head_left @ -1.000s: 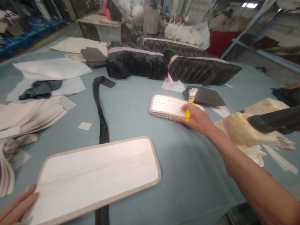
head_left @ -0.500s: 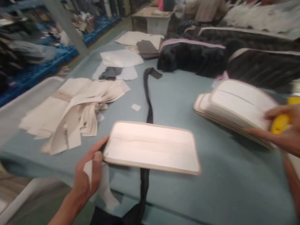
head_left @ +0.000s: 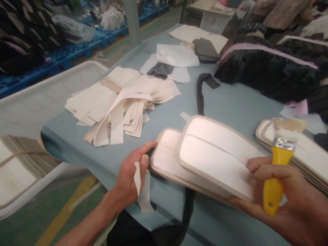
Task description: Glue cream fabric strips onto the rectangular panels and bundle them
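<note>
My left hand [head_left: 129, 176] is closed on the left end of a white rounded panel [head_left: 166, 153] with a beige edge. A pale strip [head_left: 145, 196] hangs from the same hand, tucked in its fingers. My right hand [head_left: 299, 201] grips a second white panel [head_left: 212, 147] between thumb and fingers, along with a paintbrush [head_left: 278, 164]. The brush has a yellow handle and points bristles up. This second panel overlaps the right part of the first; whether they touch is unclear. A black strap [head_left: 189, 208] runs beneath them.
A stack of similar panels [head_left: 311, 147] lies at the right. Fanned beige strips [head_left: 97, 99] cover the table's left side. Black pieces with pink edging [head_left: 266, 68] stand at the back right. A white bin [head_left: 25, 109] with banded panels is beyond the left edge.
My right hand has taken a panel from the stack and moved it left over the panel in my left hand. The brush now stands upright. The view has swung right.
</note>
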`<state>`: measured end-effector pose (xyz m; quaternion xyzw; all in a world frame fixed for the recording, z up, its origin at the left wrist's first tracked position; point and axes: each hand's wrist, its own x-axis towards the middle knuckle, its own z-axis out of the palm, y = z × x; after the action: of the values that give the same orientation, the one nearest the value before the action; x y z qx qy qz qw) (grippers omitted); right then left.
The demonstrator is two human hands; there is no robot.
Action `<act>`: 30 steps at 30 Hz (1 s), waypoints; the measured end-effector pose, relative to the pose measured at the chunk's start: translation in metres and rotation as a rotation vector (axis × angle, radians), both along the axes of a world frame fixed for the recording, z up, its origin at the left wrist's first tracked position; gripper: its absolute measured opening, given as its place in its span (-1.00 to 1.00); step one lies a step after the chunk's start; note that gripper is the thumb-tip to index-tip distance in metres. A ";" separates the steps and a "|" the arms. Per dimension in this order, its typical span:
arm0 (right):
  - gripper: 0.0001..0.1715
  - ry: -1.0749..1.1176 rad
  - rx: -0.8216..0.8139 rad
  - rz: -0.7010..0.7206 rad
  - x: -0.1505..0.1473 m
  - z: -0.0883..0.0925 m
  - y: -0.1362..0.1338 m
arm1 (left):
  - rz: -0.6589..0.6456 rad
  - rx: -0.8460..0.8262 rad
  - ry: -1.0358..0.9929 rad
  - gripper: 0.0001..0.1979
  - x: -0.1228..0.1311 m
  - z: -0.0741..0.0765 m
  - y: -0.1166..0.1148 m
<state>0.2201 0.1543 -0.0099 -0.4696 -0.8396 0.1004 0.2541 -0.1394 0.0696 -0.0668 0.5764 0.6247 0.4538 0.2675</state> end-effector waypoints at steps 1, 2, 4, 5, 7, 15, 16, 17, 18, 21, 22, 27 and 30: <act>-0.36 -0.046 0.022 0.069 -0.016 0.002 -0.001 | -0.010 0.020 0.026 -0.59 0.000 -0.001 0.000; -0.39 -0.088 0.044 0.119 -0.030 0.004 -0.001 | -0.018 0.039 0.054 -0.59 0.000 -0.002 0.001; -0.42 -0.158 0.075 0.181 -0.049 0.006 0.001 | -0.037 0.070 0.097 -0.60 0.000 -0.002 0.002; -0.43 -0.179 0.081 0.193 -0.054 0.007 0.002 | -0.048 0.082 0.111 -0.60 -0.001 -0.002 0.002; -0.44 -0.208 0.078 0.207 -0.058 0.007 0.005 | -0.070 0.100 0.130 -0.60 -0.001 -0.001 0.002; -0.43 -0.240 0.031 0.239 -0.062 0.007 0.003 | -0.157 0.181 0.184 -0.57 -0.005 -0.001 0.005; -0.43 -0.241 0.032 0.234 -0.063 0.007 0.003 | -0.165 0.186 0.199 -0.57 -0.004 -0.001 0.005; -0.42 -0.245 0.030 0.232 -0.063 0.006 0.002 | -0.169 0.191 0.219 -0.58 -0.004 0.000 0.006; -0.42 -0.247 0.026 0.231 -0.064 0.006 0.002 | -0.167 0.197 0.242 -0.59 -0.004 0.001 0.006; -0.40 -0.249 0.004 0.233 -0.064 0.004 0.001 | -0.147 0.212 0.319 -0.61 -0.002 0.003 0.006; -0.40 -0.244 -0.005 0.230 -0.063 0.003 0.001 | -0.140 0.217 0.338 -0.61 -0.001 0.003 0.006; -0.40 -0.194 -0.036 0.206 -0.063 -0.002 -0.002 | -0.121 0.208 0.377 -0.61 -0.001 0.001 0.005; -0.38 -0.093 -0.071 0.206 -0.062 -0.004 -0.005 | -0.124 0.195 0.358 -0.60 -0.002 -0.005 0.004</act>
<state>0.1578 0.1495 -0.0142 -0.3938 -0.8901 0.1336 0.1866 -0.1416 0.0741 -0.0717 0.7083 0.5789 0.3850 0.1226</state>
